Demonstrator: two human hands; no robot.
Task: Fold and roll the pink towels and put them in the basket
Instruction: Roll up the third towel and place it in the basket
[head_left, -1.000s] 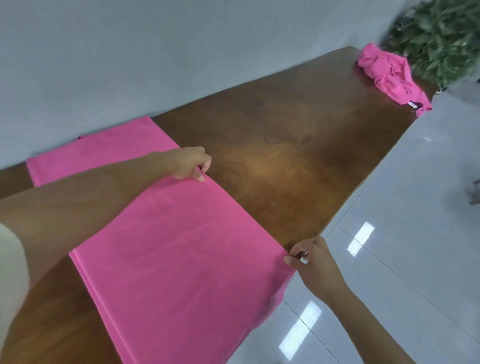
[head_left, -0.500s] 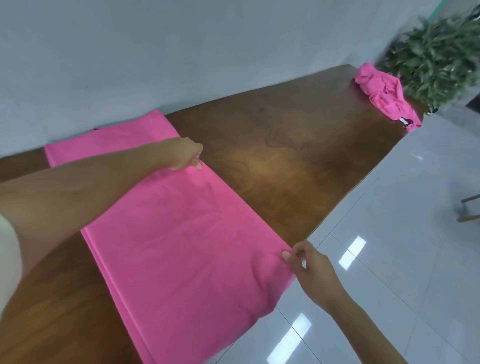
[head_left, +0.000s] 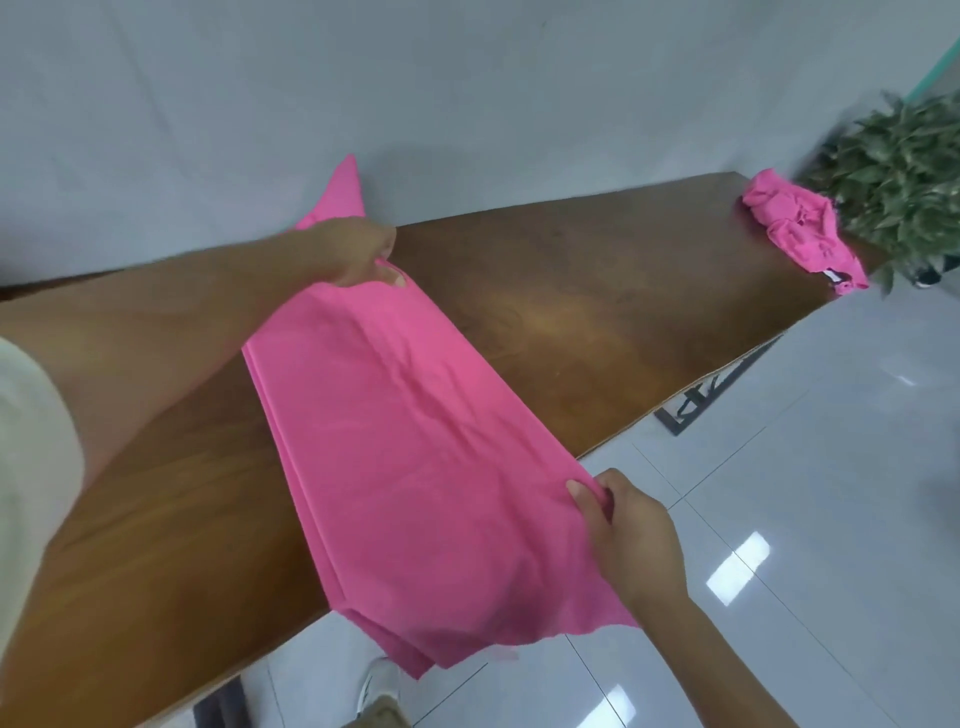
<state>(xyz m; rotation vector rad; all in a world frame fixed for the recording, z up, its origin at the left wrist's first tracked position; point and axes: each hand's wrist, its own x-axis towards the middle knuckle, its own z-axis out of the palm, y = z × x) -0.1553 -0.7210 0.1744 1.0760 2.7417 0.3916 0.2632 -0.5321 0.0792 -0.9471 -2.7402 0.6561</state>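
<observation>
Pink towel (head_left: 415, 441) lies as a long doubled strip across the tabletop (head_left: 597, 322). It runs from the far left by the wall (head_left: 467, 104) to the near edge, where its end hangs over towards the floor (head_left: 805, 493). Layered edges show along its left side, so at least one lengthwise fold is in.

Left hand (head_left: 358, 254): reaches across to the far part of the strip, thumb and fingers pinching the cloth's right-hand edge. Beyond it a pointed tail of towel stands up against the wall.

Right hand (head_left: 631, 530): at the near edge of the tabletop, thumb on top and fingers curled under, pinching that same right-hand edge.

Reading: both hands grip the one long edge, well apart, so the cloth is drawn taut between them. Faint diagonal creases run from grip to grip. Holding an edge at both ends lets it be carried over evenly or pulled flat, so this is likely squaring or narrowing the strip ahead of rolling. The overhang gives the right hand room to get fingers beneath.

Second towel (head_left: 800, 228): pink, crumpled, at the far right end of the tabletop just beside a leafy plant (head_left: 904, 171). Untouched; queued, I judge.

No basket in view. Task looks early: folding under way, rolling not begun.

Risk: the layers may slip out of line if one hand pulls harder.
</observation>
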